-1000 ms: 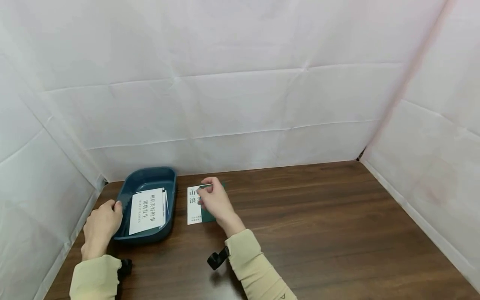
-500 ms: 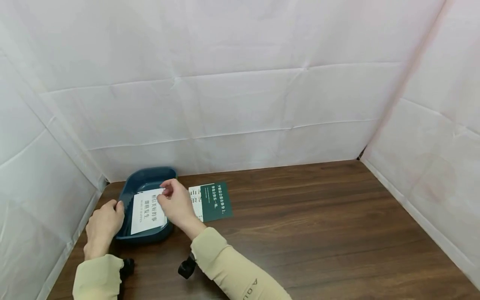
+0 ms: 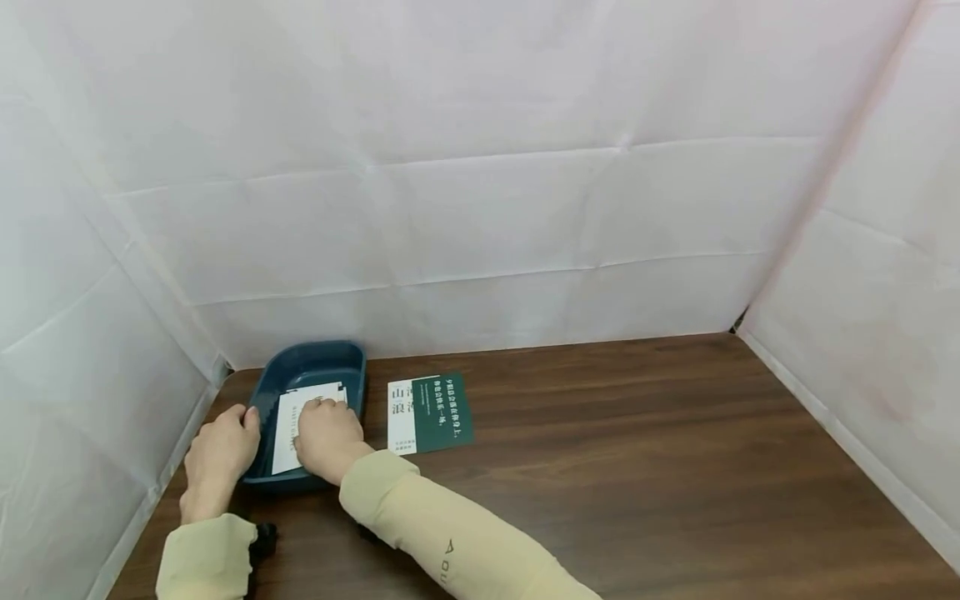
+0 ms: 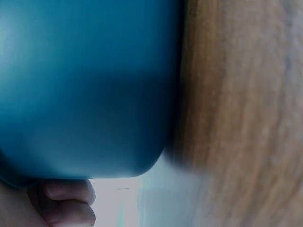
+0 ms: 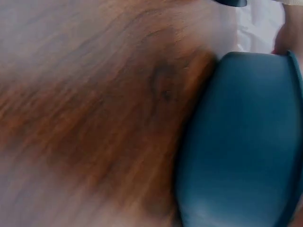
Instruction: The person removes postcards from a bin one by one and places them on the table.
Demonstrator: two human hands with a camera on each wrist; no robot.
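A dark blue plastic bin [image 3: 362, 375] stands at the left of the wooden table, with several printed cards in it. On top lies a white card [image 3: 285, 437] with dark lettering. My left hand [image 3: 220, 454] grips the bin's left rim, and curled fingers [image 4: 71, 191] show beneath the rim in the left wrist view. Inside the bin, my right hand [image 3: 327, 435] rests over the white card with its fingers bent down; I cannot tell whether they pinch it. Right of the bin, a green card [image 3: 444, 417] overlaps another white card [image 3: 400, 425] on the table.
Brown wooden table [image 3: 637, 450] extends to the right of the cards. White sheeting [image 3: 487, 217] rises behind the table and along both sides. The bin's outer wall [image 5: 241, 142] fills much of the right wrist view.
My right hand has moved left from above the two cards on the table, across the bin's right rim, and down onto the cards inside. My left hand has stayed at the bin's rim.
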